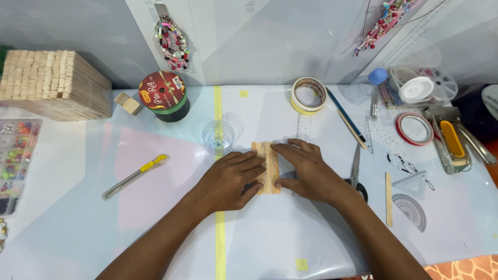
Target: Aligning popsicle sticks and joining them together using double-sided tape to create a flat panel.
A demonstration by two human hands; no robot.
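Several flat wooden craft sticks (267,155) lie side by side in a small row at the middle of the table. My left hand (229,179) presses on the row from its left side, fingers flat over the sticks' lower part. My right hand (307,171) rests on the row's right side, with the fingers across the top end and the thumb against the bottom end. Both hands touch the sticks and lift nothing. A clear ruler (303,127) lies partly under my right hand.
A clear plastic cup (218,137), a yellow utility knife (136,176) and a ribbon spool (163,96) sit to the left. A tape roll (308,95), scissors (356,171), a loose stick (388,199), a protractor (411,210) and a staple gun (452,140) lie to the right. A big stack of sticks (52,83) stands far left.
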